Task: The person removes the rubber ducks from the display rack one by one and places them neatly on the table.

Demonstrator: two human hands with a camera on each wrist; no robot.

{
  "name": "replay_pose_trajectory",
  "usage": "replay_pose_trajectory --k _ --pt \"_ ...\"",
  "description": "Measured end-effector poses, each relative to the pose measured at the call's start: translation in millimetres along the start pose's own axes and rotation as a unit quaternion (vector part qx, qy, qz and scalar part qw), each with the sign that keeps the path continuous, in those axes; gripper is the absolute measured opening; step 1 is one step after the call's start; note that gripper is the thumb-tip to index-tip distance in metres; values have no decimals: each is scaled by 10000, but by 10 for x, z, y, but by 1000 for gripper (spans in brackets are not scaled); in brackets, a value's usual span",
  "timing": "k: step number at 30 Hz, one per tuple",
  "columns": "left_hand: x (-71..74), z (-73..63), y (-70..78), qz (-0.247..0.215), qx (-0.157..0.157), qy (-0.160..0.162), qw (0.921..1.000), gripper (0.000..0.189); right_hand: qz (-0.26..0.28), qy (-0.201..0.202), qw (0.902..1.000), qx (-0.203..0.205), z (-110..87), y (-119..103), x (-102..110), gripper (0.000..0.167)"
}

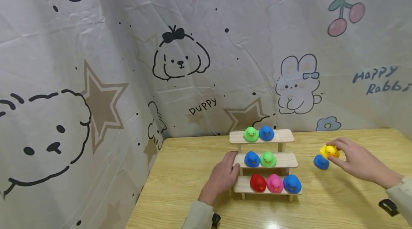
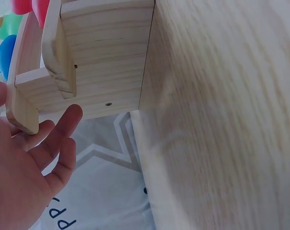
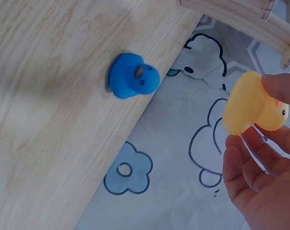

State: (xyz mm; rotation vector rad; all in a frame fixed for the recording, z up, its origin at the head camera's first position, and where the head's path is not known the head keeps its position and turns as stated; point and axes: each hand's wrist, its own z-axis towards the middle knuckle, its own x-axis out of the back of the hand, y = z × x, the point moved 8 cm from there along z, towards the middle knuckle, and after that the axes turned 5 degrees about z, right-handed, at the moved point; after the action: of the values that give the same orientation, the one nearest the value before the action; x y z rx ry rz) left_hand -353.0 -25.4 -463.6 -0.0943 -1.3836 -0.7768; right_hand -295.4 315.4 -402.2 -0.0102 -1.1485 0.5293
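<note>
Wood-grained worktop (image 1: 180, 175), printed cloth (image 1: 231, 57) behind; a plump, orange-billed yellow duck (image 3: 243, 103) pinched in part-open right fingers (image 1: 342, 144), half-curled left fingers (image 1: 230, 157) gripping the stand (image 1: 286, 159)

- Stand (image 1: 287, 155) on bench (image 1: 186, 175); curtain (image 1: 225, 61) behind bench and along its left.
- Top shelf (image 1: 284, 135), at the back: upper pair of ducks (image 1: 251, 134), side by side.
- Middle shelf (image 1: 288, 162): middle pair of ducks (image 1: 252, 159). Left grip (image 1: 224, 174) at its left end.
- Bottom shelf (image 1: 241, 186), foremost: row of three ducks (image 1: 275, 184).
- Right of stand: loose duck (image 1: 321, 162) on bench; held duck (image 1: 331, 151), raised, in right grip (image 1: 358, 161).
</note>
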Motion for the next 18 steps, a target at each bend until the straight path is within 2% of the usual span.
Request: replay_pose_trajectory --k 8,18 --pt "11 11 7 177 -55 83 9998 47 -72 38 9998 -192 -13 235 37 39" --pt "7 8 17 216 -25 79 9997 47 -48 -133 9984 -549 -86 504 -30 37"
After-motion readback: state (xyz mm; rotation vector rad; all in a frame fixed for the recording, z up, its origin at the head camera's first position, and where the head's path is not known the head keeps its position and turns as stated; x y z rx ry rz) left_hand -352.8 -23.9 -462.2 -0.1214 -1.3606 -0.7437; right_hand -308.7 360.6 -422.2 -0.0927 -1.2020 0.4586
